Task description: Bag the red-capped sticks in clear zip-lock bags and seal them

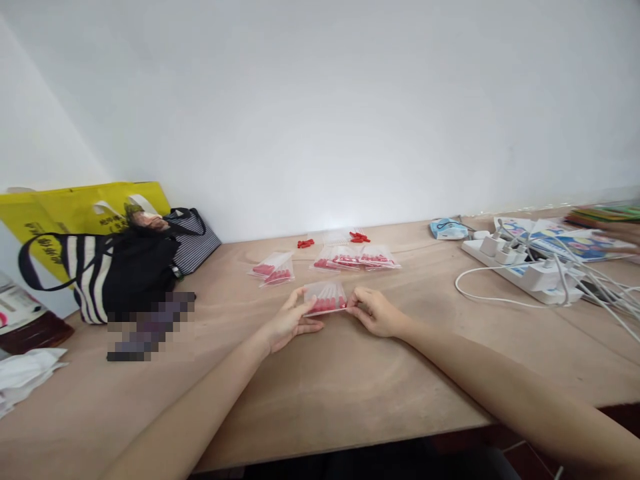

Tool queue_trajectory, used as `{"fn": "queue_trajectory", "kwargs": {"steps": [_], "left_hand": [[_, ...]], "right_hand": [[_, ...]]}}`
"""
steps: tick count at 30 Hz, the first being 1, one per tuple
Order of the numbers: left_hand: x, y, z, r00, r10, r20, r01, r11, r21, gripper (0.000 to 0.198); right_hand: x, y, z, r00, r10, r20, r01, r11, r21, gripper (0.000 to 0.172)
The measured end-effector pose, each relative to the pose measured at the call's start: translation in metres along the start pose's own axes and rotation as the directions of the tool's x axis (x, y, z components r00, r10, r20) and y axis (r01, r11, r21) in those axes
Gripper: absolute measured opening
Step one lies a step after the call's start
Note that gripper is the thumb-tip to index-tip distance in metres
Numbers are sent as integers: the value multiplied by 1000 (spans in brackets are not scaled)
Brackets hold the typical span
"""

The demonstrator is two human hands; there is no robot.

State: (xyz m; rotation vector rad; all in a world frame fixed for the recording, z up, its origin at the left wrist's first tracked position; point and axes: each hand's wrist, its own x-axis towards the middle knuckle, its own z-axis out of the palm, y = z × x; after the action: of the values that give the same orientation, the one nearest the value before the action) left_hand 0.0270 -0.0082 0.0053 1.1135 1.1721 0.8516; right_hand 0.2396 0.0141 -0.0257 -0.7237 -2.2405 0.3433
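Between my two hands, a clear plastic bag (326,293) holds a row of several small red pieces along its lower part. My left hand (295,319) pinches the bag's left edge between thumb and fingers. At the opposite side, the bent fingers of my right hand (373,311) grip its lower right corner. Just beyond lie more filled bags (350,257) in an overlapping row, and two others (274,268) rest to the left. Two small heaps of loose red pieces (359,237) sit farther back, near some empty clear bags (336,237).
On the left stand a black striped bag (125,270), a yellow bag (145,193) and a bottle of dark liquid (30,320). Toward the right are a blue face mask (449,229), a white power strip (520,270) with cables, and printed sheets (560,239). Another person's hand shows at the far right.
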Motion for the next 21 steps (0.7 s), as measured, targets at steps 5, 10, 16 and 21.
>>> {"fn": "queue_trajectory", "kwargs": {"steps": [5, 10, 16, 21], "left_hand": [[12, -14, -12, 958, 267, -104, -254, 960, 121, 27], [37, -8, -43, 862, 423, -280, -344, 893, 291, 21], [97, 13, -48, 821, 436, -368, -264, 862, 434, 23], [137, 21, -41, 772, 512, -377, -176, 742, 647, 24]], "right_hand": [[2, -8, 4, 974, -113, 198, 119, 993, -21, 12], [3, 1, 3, 976, -96, 196, 109, 993, -53, 18], [2, 4, 1, 976, -91, 197, 108, 991, -77, 20], [2, 4, -2, 973, -91, 213, 108, 991, -74, 21]]}}
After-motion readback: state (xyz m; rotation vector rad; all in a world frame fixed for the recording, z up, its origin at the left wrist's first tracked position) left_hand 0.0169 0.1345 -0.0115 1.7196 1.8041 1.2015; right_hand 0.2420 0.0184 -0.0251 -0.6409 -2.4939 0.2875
